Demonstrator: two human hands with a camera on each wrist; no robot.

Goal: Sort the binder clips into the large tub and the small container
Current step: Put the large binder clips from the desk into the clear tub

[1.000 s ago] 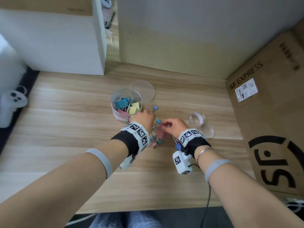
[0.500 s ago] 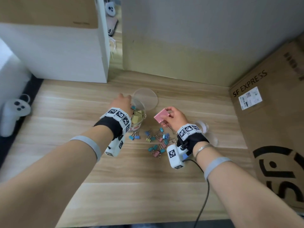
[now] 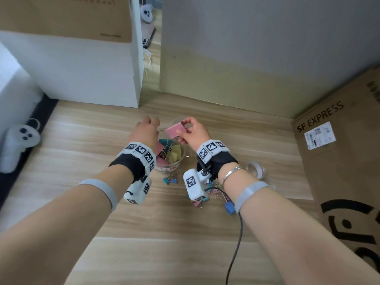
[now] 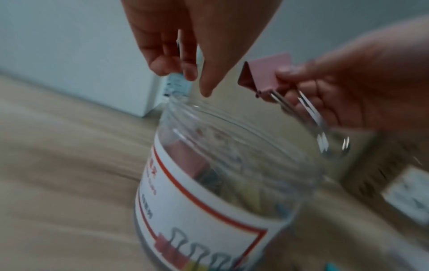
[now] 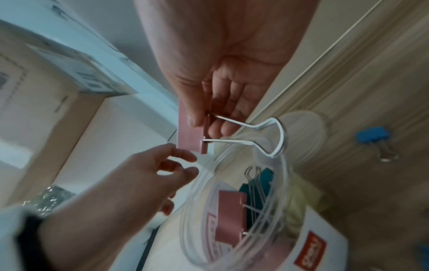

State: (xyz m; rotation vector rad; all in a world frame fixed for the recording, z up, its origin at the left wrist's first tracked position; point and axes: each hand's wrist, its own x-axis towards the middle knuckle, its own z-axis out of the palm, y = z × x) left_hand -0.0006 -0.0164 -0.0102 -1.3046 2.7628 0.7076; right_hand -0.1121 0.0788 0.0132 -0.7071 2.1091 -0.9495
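Note:
My right hand (image 3: 183,127) pinches a large pink binder clip (image 3: 174,130) by its body, just above the far rim of the large clear tub (image 3: 168,167). The right wrist view shows the pink clip (image 5: 188,143) with its wire handles over the tub's mouth (image 5: 202,183). Pink, teal and yellow clips lie inside the tub. My left hand (image 3: 151,120) hovers at the tub's left rim with relaxed fingers (image 4: 185,73) and holds nothing. Small coloured clips (image 3: 170,179) lie on the table in front of the tub. The small clear container (image 3: 255,168) stands to the right, partly hidden by my right wrist.
The tub's clear lid (image 5: 308,128) lies behind the tub, and a small blue clip (image 5: 372,136) lies beside it. An SF Express cardboard box (image 3: 329,161) closes off the right side. A white box (image 3: 82,68) stands at the back left, and a white controller (image 3: 22,138) at the far left.
My right hand has lifted the pink clip from the pile and carried it above the tub. My left hand has left the pile and moved to the tub's rim.

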